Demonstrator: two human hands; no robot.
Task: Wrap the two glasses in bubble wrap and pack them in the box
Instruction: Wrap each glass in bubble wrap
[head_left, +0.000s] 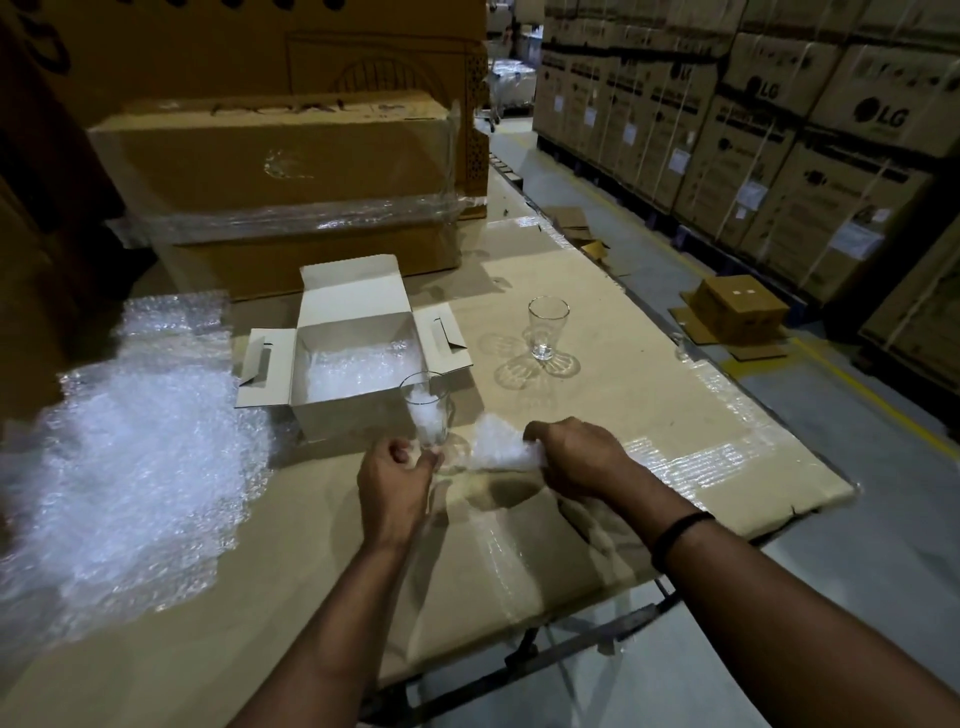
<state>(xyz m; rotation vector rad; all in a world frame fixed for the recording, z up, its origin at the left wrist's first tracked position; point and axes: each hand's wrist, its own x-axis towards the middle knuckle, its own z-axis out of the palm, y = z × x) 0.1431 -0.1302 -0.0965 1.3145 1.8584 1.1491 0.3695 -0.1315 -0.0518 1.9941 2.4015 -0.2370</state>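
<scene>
Left hand grip clamped on the base of the near glass, bubble wrap stuffed inside. Right hand grip closed on a bubble wrap piece just beside. Beyond the grips: open white box, wrap lining its floor; second glass upright, well apart. Bubble wrap heap leftward, partly cut off on the worktop.

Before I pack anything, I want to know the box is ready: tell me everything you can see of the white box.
The white box is small, of plain cardboard, and stands open on the cardboard-covered table. Its lid stands up at the back; two slotted side flaps lie spread outward. Bubble wrap lines its bottom; no glass is in it. The glass held by the left hand stands just before its near right corner; whether they touch is unclear.
</scene>
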